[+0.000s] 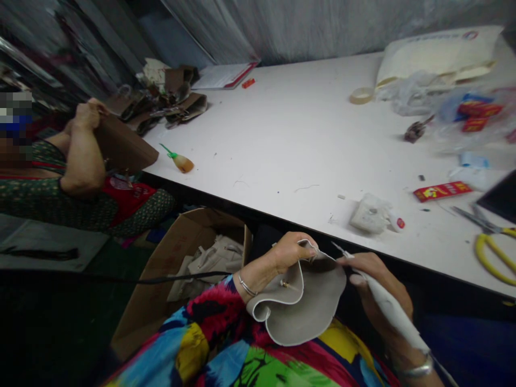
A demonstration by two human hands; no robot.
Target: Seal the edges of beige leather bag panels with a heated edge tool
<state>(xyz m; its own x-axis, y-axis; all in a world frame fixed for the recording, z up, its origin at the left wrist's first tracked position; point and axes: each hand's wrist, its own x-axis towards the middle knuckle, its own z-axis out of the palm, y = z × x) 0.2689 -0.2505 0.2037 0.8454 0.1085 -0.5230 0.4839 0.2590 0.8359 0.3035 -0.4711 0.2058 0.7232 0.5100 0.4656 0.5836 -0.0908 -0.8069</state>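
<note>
At the white table (274,134) — scissors (489,228) on it — our left hand (293,251) pinches the grey piece (310,306); our right (381,282) grips a pointed tool (342,249).

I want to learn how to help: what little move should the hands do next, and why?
Maybe ease the tip of the pointed tool to the edge of the grey piece, beside the left hand. That hand pinches the edge, and the right hand holds the tool with its tip close by, seemingly not touching it.
</note>
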